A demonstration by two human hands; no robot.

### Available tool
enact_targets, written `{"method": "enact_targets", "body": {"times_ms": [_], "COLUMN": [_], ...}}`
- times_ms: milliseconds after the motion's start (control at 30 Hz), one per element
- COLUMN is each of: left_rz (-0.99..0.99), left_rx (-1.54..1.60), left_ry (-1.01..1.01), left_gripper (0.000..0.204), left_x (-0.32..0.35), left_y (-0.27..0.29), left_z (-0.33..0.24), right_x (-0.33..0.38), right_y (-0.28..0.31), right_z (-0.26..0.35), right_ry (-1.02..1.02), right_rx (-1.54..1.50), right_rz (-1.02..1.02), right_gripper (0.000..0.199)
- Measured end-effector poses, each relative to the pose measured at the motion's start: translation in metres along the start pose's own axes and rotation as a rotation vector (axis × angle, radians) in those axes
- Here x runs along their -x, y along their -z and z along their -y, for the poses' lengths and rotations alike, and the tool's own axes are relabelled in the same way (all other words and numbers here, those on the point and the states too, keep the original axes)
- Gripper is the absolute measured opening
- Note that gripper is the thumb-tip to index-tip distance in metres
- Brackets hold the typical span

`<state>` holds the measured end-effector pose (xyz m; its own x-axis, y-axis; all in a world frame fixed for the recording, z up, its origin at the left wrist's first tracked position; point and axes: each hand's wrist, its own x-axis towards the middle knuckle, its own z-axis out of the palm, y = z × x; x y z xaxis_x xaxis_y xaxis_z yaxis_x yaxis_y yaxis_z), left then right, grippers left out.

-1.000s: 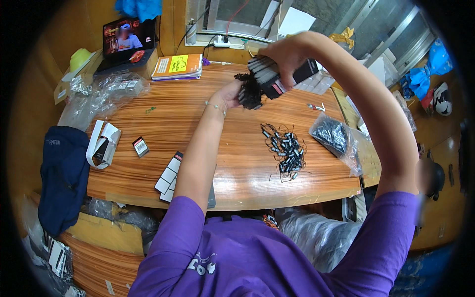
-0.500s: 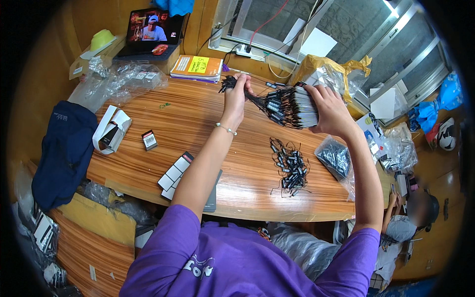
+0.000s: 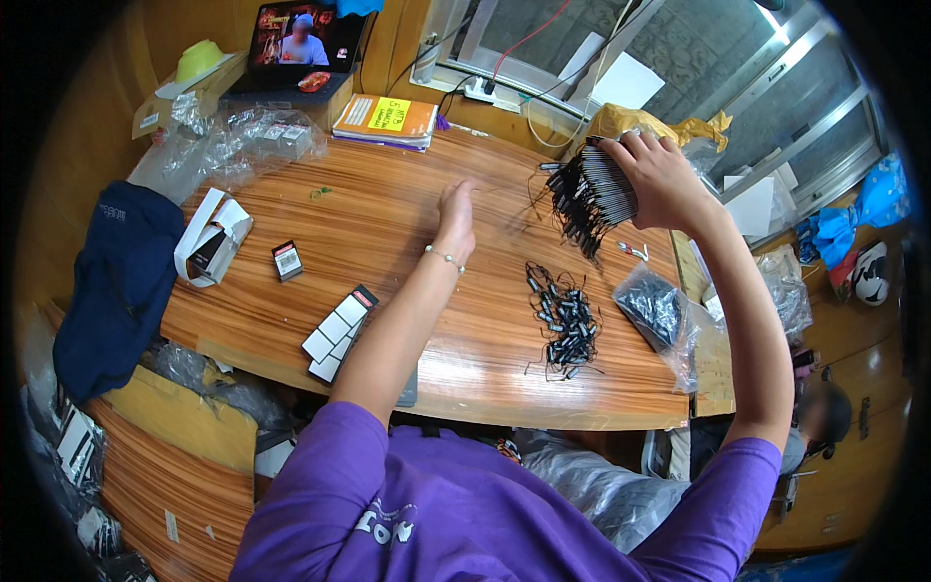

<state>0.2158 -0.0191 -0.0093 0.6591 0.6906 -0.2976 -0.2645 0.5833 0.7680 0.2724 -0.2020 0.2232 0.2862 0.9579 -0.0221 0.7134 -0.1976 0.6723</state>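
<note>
My right hand (image 3: 662,182) grips a thick stack of thin hang tags (image 3: 608,186) above the far right of the table. Black strings with small dark tabs (image 3: 574,209) hang loose from the tags' left side. Over the middle of the table, my left hand (image 3: 456,218) is apart from the stack, its fingers stretched out and holding nothing. A pile of loose black string loops with dark tabs (image 3: 567,325) lies on the wood nearer to me. Beside it on the right, a clear plastic bag (image 3: 655,308) holds more dark pieces.
White-and-black cards (image 3: 335,335) lie by my left forearm, with a small box (image 3: 287,260) beyond. An opened white box (image 3: 213,238) and a navy bag (image 3: 121,281) are on the left. Notebooks (image 3: 388,121) and a laptop (image 3: 301,48) stand at the back. Another person (image 3: 819,417) is at far right.
My left hand has let go of the bunched strings and dropped slightly. The strings now hang down from the stack, which my right hand has tilted.
</note>
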Motion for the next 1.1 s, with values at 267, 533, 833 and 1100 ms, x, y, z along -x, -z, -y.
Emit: {"method": "enact_targets", "body": {"times_ms": [267, 533, 833, 1100], "left_rz": [0.748, 1.126, 1.232, 1.008], "left_rx": [-0.125, -0.242, -0.211, -0.556], "left_ry": [-0.655, -0.288, -0.379, -0.684], "left_gripper": [0.056, 0.090, 0.120, 0.151], "left_x": [0.031, 0.021, 0.035, 0.082], "left_y": [-0.040, -0.040, -0.019, -0.012], "left_z": [-0.059, -0.057, -0.030, -0.011], "right_x": [-0.016, -0.032, -0.042, -0.047], "right_y": [0.040, 0.073, 0.080, 0.085], "right_z": [0.009, 0.029, 0.034, 0.020], "right_ry": [0.128, 0.200, 0.157, 0.105], "right_rx": [0.135, 0.059, 0.034, -0.111], "right_rz": [0.150, 0.320, 0.462, 0.609], "right_gripper": [0.095, 0.101, 0.103, 0.099]}}
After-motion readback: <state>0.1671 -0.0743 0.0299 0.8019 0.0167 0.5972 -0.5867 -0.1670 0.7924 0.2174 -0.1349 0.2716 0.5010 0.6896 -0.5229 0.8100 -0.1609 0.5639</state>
